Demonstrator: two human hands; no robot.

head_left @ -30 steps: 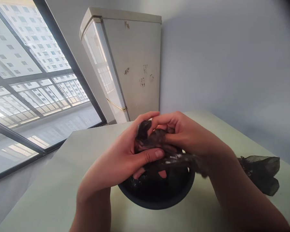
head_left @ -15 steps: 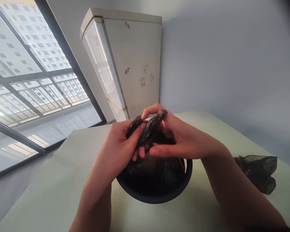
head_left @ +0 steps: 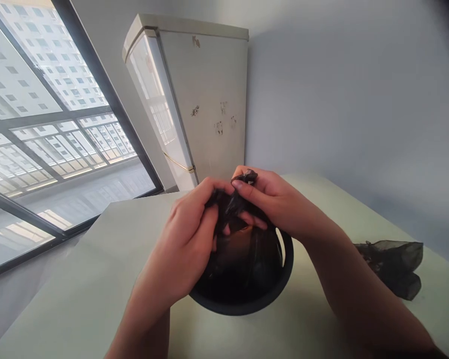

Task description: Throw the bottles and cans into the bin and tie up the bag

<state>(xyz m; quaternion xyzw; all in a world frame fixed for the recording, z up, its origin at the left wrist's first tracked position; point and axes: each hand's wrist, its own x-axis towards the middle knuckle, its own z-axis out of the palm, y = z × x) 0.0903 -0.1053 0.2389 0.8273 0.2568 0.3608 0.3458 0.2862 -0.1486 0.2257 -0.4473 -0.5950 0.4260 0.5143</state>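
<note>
A black plastic bag (head_left: 230,207) is bunched up between my two hands, above the far side of a dark trash can (head_left: 241,308). My left hand (head_left: 192,232) is closed on the bag's left part, with its fingertips partly hidden behind the plastic. Pinched between the thumb and forefinger of my right hand (head_left: 267,197) is a twisted end of the bag, sticking up. The can stands on the table with its round mouth facing me, and a slot handle shows at its right rim. Its inside is dark, so the contents cannot be made out.
Another thin black bag (head_left: 394,267) lies crumpled on the pale green table (head_left: 82,279), beyond my right forearm. Behind the table stands a white refrigerator (head_left: 209,80) against the grey wall. A framed glass door (head_left: 60,144) is at the left.
My right thumb has come up from its spread position and now pinches the bag's end. My left fingers have closed further over the plastic. The can keeps its place on the table.
</note>
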